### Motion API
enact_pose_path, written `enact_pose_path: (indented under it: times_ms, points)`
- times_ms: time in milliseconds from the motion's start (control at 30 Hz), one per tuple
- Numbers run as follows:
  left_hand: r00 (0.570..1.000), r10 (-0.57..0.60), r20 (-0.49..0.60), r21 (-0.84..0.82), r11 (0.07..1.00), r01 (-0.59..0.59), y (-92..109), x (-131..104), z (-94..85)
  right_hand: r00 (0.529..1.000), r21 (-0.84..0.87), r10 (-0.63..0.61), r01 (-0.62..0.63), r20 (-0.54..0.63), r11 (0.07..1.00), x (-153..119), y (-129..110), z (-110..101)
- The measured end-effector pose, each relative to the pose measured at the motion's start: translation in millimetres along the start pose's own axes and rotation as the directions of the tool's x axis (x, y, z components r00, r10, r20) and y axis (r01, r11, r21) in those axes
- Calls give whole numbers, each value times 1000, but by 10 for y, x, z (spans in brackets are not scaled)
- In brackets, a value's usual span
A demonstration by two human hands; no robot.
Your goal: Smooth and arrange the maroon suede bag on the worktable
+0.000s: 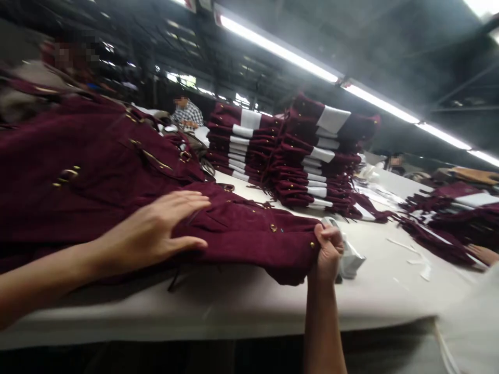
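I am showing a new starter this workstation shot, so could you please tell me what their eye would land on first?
First, the dark red garment with brass fittings, spread over the left of the white table. The left hand lies flat on it, while the right hand has a closed grip on its edge, together with something white. Behind, at centre, rise two tall stacks of folded dark red garments with white bands.

Left hand [156,231] flat on maroon garment [117,176], right hand [329,252] gripping its edge.
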State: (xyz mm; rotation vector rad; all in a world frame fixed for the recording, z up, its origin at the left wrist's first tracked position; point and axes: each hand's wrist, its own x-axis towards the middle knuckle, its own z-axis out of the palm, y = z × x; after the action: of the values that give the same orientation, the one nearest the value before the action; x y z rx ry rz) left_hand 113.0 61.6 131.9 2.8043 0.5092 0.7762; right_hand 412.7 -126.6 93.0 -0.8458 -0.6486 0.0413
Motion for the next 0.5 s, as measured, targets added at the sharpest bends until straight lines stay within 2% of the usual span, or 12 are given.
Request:
enact_pose_path:
  times_ms: [33, 100, 200, 267, 367, 433, 500]
  points:
    - [997, 28, 67, -16, 1000, -27, 52, 94, 5, 998, -18, -55, 55, -24, 998, 1, -12, 91]
    - [986, -12, 165, -79, 997, 26, 105, 251, 19, 985, -79, -155, 149, -72, 986, -1, -34, 235]
    - [950, -18, 313, -230, 969, 95, 96, 329, -17, 959, -163, -245, 221, -145, 961, 11, -42, 316]
    - [929, 15, 371, -293, 951, 102, 77, 276, -63, 943, -207, -285, 249, -169, 946, 29, -20, 289]
    - [894, 31, 447, -257, 962, 95, 96, 131, -68, 931, -289, -333, 282, -148, 915, 50, 50, 202]
    - [870, 68, 488, -205, 978, 39, 155, 38, 5, 930, -338, -344, 286, -126, 897, 65, 108, 164]
    - [873, 121, 473, -138, 989, -62, 233, -33, 120, 941, -349, -316, 256, -125, 902, 103, 157, 161]
